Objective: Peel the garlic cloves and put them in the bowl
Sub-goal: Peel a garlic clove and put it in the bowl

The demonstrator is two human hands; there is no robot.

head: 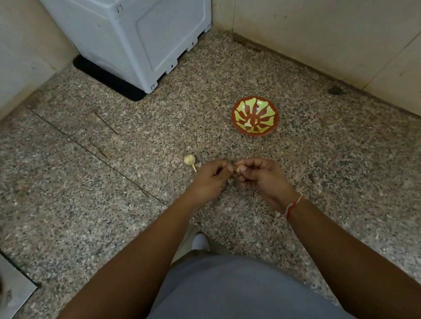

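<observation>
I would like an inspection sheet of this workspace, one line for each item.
Surface: speckled stone floor.
Job's things: garlic bulb lying on floor; red-and-green bowl with a few peeled cloves inside.
Clutter: small peel bits under the hands.
Grippers: left hand and right hand both pinch one garlic clove.
Cables: nothing seen.
Surroundings: grey plastic appliance on black mat; tiled walls.

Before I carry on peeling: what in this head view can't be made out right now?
- Garlic clove: mostly hidden between the left hand and right hand; how much is peeled is unclear.
- Bowl contents: pale pieces, too small to count.
- Object at the lower left edge: cut off, blurred.
</observation>
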